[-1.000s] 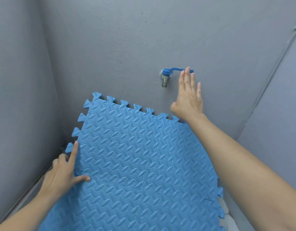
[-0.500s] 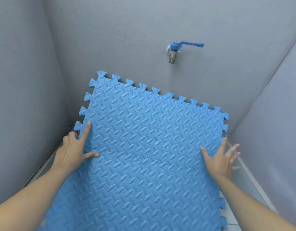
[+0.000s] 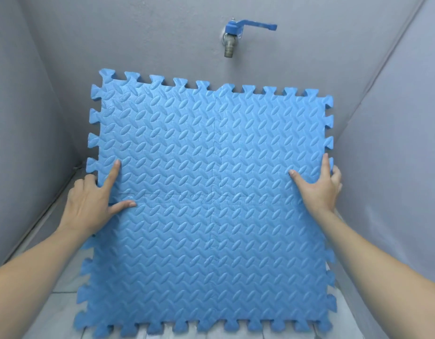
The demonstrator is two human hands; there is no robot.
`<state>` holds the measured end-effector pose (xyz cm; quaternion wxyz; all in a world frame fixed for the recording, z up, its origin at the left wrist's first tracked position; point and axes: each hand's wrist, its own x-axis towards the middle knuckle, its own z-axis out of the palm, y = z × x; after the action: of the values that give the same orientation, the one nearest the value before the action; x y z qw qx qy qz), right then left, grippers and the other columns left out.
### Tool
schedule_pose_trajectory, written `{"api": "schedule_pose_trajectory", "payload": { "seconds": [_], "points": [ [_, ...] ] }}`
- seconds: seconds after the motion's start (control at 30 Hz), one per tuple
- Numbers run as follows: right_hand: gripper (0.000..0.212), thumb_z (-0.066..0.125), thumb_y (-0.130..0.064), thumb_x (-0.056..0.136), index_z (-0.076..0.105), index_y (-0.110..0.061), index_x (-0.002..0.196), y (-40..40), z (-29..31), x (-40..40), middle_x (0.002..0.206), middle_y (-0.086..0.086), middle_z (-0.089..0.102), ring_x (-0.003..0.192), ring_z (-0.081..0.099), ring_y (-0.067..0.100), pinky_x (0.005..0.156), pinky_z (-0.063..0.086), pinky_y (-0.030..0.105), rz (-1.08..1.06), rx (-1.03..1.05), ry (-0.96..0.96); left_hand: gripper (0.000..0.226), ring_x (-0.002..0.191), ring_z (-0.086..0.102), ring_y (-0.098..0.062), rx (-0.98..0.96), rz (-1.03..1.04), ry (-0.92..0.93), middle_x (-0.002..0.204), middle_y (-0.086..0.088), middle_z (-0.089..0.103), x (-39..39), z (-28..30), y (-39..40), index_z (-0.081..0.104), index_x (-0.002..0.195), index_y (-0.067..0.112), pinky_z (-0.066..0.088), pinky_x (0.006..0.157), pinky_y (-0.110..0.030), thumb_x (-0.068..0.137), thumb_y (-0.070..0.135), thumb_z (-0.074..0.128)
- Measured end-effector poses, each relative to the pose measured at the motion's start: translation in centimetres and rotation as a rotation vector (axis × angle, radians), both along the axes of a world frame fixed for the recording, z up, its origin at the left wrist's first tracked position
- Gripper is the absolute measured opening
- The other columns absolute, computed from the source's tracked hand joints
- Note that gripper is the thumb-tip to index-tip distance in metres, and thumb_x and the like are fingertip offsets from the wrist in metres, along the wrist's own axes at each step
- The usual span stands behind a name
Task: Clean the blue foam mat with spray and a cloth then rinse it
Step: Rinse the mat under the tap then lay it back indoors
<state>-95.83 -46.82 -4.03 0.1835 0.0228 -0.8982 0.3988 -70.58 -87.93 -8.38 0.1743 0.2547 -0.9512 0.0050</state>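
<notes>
At the left edge of the tiled floor (image 3: 62, 307), the left hand (image 3: 89, 204) has its grip clamped on the side of the blue textured foam mat with jigsaw edges (image 3: 211, 182), index finger and thumb spread on the face, other fingers curled behind. The mat stands nearly upright, leaning toward the grey back wall (image 3: 138, 40), made of four pieces joined at the centre. To rinse well, I judge the top edge should sit under the blue-handled metal tap (image 3: 229, 42) above, both sides held evenly so the joints stay locked. No water runs. On the right, the right hand (image 3: 316, 184) grips the opposite edge likewise. Close side walls limit tilting.
</notes>
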Motion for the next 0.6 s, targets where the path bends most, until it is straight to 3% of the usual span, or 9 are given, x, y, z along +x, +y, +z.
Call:
{"api": "schedule_pose_trajectory", "payload": {
  "seconds": [0.1,0.17,0.3,0.43,0.6],
  "points": [
    [0.103,0.076,-0.054,0.075,0.014,-0.035,0.155,0.5,0.3,0.0,0.160,0.008,0.016,0.141,0.024,0.034,0.112,0.023,0.039,0.093,0.057,0.105,0.102,0.066,0.040,-0.032,0.028,0.048,0.054,0.083,-0.021,0.044,-0.6,0.7,0.0,0.002,0.151,0.037,0.045,0.053,-0.042,0.069,0.086,0.036],
    [0.108,0.075,-0.059,0.073,0.005,-0.042,0.154,0.8,-0.2,0.2,0.163,0.001,0.009,0.144,0.021,0.032,0.114,0.020,0.039,0.162,0.095,0.037,0.104,0.074,0.040,-0.034,0.083,0.058,0.065,0.091,-0.022,0.042,-0.6,0.8,-0.1,-0.004,0.150,0.040,0.048,0.061,-0.048,0.068,0.078,0.048],
    [0.112,0.075,-0.062,0.071,-0.003,-0.050,0.150,1.2,-1.6,0.5,0.163,-0.009,0.000,0.148,0.018,0.024,0.118,0.022,0.044,0.271,0.100,-0.056,0.104,0.088,0.042,-0.040,0.156,0.062,0.042,0.101,-0.022,0.040,0.2,0.1,-0.5,-0.006,0.148,0.044,0.048,0.076,-0.052,0.066,0.073,0.051],
    [0.112,0.076,-0.060,0.071,-0.003,-0.051,0.150,1.1,-1.8,0.3,0.163,-0.009,-0.001,0.149,0.016,0.022,0.116,0.023,0.043,0.292,0.093,-0.062,0.106,0.089,0.048,-0.038,0.210,0.044,0.012,0.108,-0.017,0.037,0.6,0.7,-0.7,-0.012,0.143,0.052,0.049,0.070,-0.046,0.064,0.077,0.054],
    [0.108,0.077,-0.054,0.073,0.005,-0.045,0.153,1.5,-1.8,1.0,0.163,-0.011,0.000,0.148,0.015,0.025,0.115,0.018,0.040,0.259,0.093,-0.039,0.126,0.094,0.041,-0.032,0.375,0.043,0.031,0.110,-0.013,0.033,1.7,1.1,0.7,-0.011,0.142,0.055,0.048,0.078,-0.047,0.048,0.073,0.071]
  ]
}}
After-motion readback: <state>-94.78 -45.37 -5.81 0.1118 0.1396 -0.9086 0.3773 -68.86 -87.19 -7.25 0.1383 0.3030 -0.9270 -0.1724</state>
